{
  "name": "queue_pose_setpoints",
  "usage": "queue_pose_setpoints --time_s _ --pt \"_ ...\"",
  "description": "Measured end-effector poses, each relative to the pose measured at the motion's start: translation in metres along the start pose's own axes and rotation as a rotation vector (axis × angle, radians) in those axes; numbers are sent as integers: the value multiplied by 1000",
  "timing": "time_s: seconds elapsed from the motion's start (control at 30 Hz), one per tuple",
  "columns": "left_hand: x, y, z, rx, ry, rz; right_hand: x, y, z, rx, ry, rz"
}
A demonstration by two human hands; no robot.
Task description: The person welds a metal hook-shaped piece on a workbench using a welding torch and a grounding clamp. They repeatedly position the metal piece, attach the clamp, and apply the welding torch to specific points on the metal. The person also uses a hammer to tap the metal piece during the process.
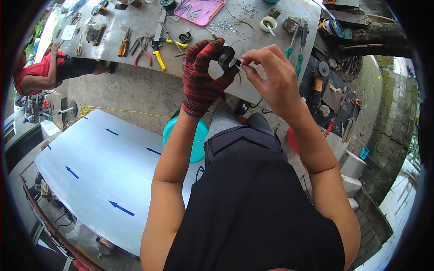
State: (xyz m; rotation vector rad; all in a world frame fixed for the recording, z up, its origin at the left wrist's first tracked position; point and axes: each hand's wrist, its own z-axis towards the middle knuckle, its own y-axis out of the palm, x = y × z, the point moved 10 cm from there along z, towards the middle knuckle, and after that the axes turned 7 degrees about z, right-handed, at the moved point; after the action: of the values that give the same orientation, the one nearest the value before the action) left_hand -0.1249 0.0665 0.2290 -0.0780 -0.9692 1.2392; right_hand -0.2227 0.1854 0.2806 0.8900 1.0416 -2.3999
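One black piece point(224, 58) between hands point(198, 77)

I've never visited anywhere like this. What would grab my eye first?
The red-and-black glove on the left hand, holding a dark rounded piece near the top centre, the bare right hand beside it. Next, the big pale sheet with blue arrows, lower left.

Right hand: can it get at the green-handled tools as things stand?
Probably yes: the green-handled tools lie just beside the right hand, with nothing seen blocking them. It is busy at the dark curved piece, which it would likely leave first.
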Motion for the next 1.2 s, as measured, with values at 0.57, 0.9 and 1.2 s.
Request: queue_pose_setpoints --time_s 0.57,0.9,1.2 --pt "35 1 12 9 70 -23 -20 -53 -15 165 1 -14" --pt "38 -36 45 46 37 69 -4 -89 -31 325 116 6" --pt "5 -16 31 -50 -87 -113 139 -141 -145 501 612 -215"
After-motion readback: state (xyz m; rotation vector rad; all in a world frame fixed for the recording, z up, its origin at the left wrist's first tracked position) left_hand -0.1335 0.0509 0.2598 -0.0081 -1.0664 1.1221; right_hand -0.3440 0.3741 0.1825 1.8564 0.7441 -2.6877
